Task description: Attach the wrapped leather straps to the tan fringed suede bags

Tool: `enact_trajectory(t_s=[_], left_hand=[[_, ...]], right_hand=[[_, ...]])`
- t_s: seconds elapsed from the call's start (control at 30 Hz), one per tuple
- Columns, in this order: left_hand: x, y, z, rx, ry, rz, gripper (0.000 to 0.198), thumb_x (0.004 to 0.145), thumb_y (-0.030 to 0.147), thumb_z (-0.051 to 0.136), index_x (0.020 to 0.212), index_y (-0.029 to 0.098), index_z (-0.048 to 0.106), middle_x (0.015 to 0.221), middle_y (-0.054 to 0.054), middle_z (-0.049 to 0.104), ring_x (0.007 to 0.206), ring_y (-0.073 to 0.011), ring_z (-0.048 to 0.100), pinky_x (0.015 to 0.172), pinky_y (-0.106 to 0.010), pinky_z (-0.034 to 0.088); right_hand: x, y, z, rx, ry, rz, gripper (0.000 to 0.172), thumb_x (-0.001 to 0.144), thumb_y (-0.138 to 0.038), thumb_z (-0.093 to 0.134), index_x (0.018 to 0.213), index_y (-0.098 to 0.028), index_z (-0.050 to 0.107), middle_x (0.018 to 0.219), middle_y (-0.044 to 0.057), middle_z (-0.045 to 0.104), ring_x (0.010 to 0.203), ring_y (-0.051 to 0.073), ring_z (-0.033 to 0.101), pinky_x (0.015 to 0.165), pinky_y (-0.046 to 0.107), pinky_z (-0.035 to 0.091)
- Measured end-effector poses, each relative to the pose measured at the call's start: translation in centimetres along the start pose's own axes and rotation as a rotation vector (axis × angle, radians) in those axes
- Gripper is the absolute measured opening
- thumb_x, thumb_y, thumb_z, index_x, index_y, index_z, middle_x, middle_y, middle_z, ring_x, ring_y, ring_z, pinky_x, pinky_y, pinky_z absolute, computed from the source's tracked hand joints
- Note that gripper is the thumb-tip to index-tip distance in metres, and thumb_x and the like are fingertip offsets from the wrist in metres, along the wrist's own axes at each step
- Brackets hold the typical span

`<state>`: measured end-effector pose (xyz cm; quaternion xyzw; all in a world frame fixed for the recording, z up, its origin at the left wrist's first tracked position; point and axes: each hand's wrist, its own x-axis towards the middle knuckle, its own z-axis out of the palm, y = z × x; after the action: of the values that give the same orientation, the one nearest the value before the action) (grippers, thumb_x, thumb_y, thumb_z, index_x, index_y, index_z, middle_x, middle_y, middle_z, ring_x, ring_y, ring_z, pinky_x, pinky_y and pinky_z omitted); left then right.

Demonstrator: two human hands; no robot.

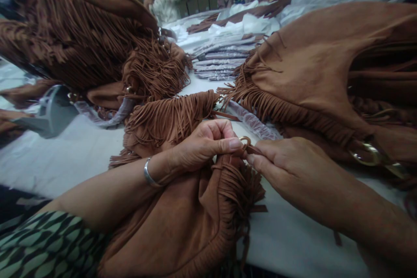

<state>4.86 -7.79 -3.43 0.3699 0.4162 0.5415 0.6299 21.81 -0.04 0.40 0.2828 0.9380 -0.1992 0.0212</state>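
A brown suede bag (182, 217) with fringe along its edge lies in front of me, partly under my forearm. My left hand (208, 143), with a silver bangle at the wrist, pinches the bag's edge beside a gold metal ring (245, 141). Just right of the ring, my right hand (283, 160) is closed on a thin brown leather strap (254, 150) that runs to the ring. Whether the strap passes through the ring is hard to see. Fringe strands hang below my hands.
More fringed brown bags stand at the left (81, 43) and right (312, 56) of the white table (81, 147). Plastic-wrapped handles (254, 119), a stack of wrapped flat pieces (221, 58) and a grey plastic object (54, 113) lie around. Two people (166, 6) are across the table.
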Motion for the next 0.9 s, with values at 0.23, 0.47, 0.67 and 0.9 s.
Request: enact_trajectory(t_s=[0.23,0.47,0.67,0.9], left_hand=[[0.2,0.4,-0.5,0.042,0.013,0.017,0.03,0.073,0.03,0.074,0.073,0.013,0.049,0.073,-0.002,0.062,0.064,-0.0097,0.059,0.061,-0.02,0.045],[0.2,0.6,-0.9,0.03,-0.008,0.031,0.025,0.075,0.029,0.072,0.081,0.014,0.053,0.076,-0.002,0.065,0.068,-0.0112,0.062,0.065,-0.022,0.048],[0.2,0.6,-1.1,0.036,-0.035,0.062,0.024,0.078,0.03,0.069,0.078,0.015,0.05,0.078,-0.002,0.063,0.069,-0.0132,0.062,0.066,-0.026,0.049],[0.0,1.1,-0.7,0.123,-0.095,0.074,0.022,0.085,0.035,0.061,0.082,0.016,0.049,0.079,-0.003,0.063,0.072,-0.0131,0.062,0.069,-0.026,0.048]], right_hand=[[0.2,0.0,0.2,0.104,0.066,0.007,0.031,0.088,-0.031,0.041,0.067,-0.02,0.06,0.064,0.004,0.062,0.06,0.018,0.056,0.056,0.028,0.033],[0.2,0.1,0.6,0.137,0.098,0.013,0.031,0.089,-0.032,0.041,0.067,-0.02,0.057,0.064,0.003,0.06,0.059,0.017,0.055,0.054,0.027,0.034],[0.4,-0.4,0.9,0.13,0.142,0.059,0.028,0.09,-0.031,0.039,0.071,-0.019,0.056,0.064,0.004,0.059,0.058,0.018,0.055,0.053,0.027,0.032],[0.2,-0.1,1.4,-0.054,0.226,0.038,0.029,0.091,-0.032,0.037,0.075,-0.02,0.057,0.063,0.005,0.063,0.056,0.021,0.059,0.052,0.029,0.029]])
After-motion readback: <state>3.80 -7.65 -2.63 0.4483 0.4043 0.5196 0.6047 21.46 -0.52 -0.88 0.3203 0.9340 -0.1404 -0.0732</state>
